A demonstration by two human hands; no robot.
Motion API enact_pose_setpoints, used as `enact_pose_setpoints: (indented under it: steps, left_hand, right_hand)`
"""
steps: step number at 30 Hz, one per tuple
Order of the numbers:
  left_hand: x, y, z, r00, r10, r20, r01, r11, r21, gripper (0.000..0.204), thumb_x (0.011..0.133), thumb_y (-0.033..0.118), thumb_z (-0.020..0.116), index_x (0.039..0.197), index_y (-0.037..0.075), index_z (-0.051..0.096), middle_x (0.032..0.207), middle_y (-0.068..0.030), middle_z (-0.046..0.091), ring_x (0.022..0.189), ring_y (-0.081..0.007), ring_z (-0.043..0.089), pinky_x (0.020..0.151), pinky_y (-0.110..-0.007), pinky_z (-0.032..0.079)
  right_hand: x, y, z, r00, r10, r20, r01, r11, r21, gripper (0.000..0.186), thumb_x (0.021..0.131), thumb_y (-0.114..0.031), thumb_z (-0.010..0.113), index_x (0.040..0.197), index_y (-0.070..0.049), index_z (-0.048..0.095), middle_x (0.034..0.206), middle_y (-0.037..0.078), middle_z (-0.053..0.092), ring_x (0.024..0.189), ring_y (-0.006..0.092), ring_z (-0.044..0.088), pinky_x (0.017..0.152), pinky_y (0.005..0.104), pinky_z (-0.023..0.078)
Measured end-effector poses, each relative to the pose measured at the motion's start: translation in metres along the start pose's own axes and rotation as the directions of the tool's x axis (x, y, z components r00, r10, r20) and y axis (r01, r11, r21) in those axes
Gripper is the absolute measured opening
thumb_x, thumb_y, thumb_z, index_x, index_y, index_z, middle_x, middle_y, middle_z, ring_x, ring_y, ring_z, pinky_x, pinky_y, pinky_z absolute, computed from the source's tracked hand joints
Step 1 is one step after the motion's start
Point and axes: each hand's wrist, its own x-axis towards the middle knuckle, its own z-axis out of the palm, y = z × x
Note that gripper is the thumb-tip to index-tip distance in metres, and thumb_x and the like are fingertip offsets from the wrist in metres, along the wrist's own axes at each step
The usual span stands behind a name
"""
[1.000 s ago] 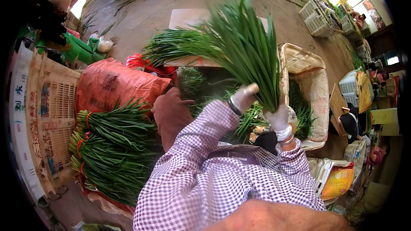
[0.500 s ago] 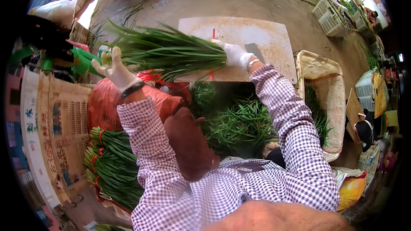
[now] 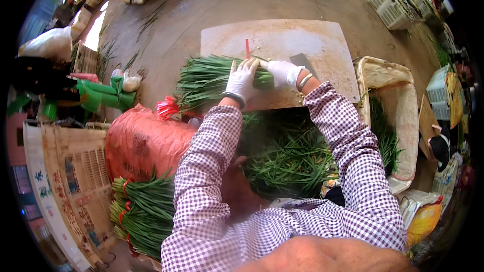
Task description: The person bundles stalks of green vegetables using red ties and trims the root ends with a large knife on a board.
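A bunch of long green chive-like leaves lies on the pale, stained board. My left hand, in a white glove, grips it from above near its right end. My right hand, also gloved, holds that right end. A thin red strip lies just behind the bunch, and a grey flat piece is beside my right hand. A red bundle of ties hangs at the board's left front. Below the board is a heap of loose leaves.
At left are a red sack, tied green bundles, a plastic crate and green rolls. A long white basket with greens stands right of the board. Stacked crates line the floor edges.
The bunch has come down from the air onto the board, turned crosswise. My left hand has moved from its left side to on top, closer to my right hand.
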Motion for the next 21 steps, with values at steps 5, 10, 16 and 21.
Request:
enact_pose_setpoints:
  steps: [5,10,16,21]
  left_hand:
    - [0.004,0.004,-0.014,0.992,-0.055,0.111,0.055,0.998,0.001,0.103,0.055,0.037,0.085,0.141,0.008,0.037,0.134,-0.0157,0.049,0.126,-0.0318,0.045,0.112,-0.049,0.026]
    - [0.014,0.013,-0.022,0.968,-0.087,0.235,0.073,0.995,0.069,0.122,0.047,0.033,0.090,0.148,0.008,0.026,0.138,-0.0171,0.046,0.129,-0.0333,0.042,0.111,-0.046,0.027]
    - [0.014,0.001,-0.016,0.955,-0.117,0.271,0.101,0.992,0.072,0.124,0.045,0.036,0.090,0.148,0.010,0.026,0.144,-0.0172,0.039,0.134,-0.0341,0.036,0.112,-0.047,0.025]
    - [0.014,-0.003,-0.002,0.942,-0.141,0.305,0.104,0.985,0.136,0.126,0.041,0.044,0.089,0.147,0.011,0.029,0.146,-0.0175,0.037,0.136,-0.0342,0.032,0.112,-0.049,0.023]
  right_hand:
    - [-0.043,0.037,0.001,0.938,0.260,-0.229,0.044,0.566,0.823,0.058,0.086,-0.033,0.071,0.131,0.000,0.052,0.127,0.012,0.059,0.114,0.0201,0.057,0.099,0.0305,0.044]
    - [-0.053,0.042,0.054,0.644,0.587,-0.491,0.336,0.360,0.870,0.060,0.098,-0.046,0.048,0.138,0.000,0.045,0.137,0.013,0.051,0.126,0.0184,0.045,0.105,0.0301,0.038]
    - [-0.051,-0.019,0.032,0.796,0.558,-0.235,-0.065,0.466,0.883,0.072,0.099,-0.054,0.037,0.148,-0.002,0.029,0.153,0.014,0.030,0.142,0.0258,0.025,0.116,0.0342,0.019]
    - [-0.030,0.014,0.079,0.580,0.410,-0.704,0.154,0.794,0.588,0.077,0.096,-0.050,0.048,0.148,0.001,0.023,0.155,0.021,0.022,0.145,0.0297,0.018,0.118,0.0361,0.017]
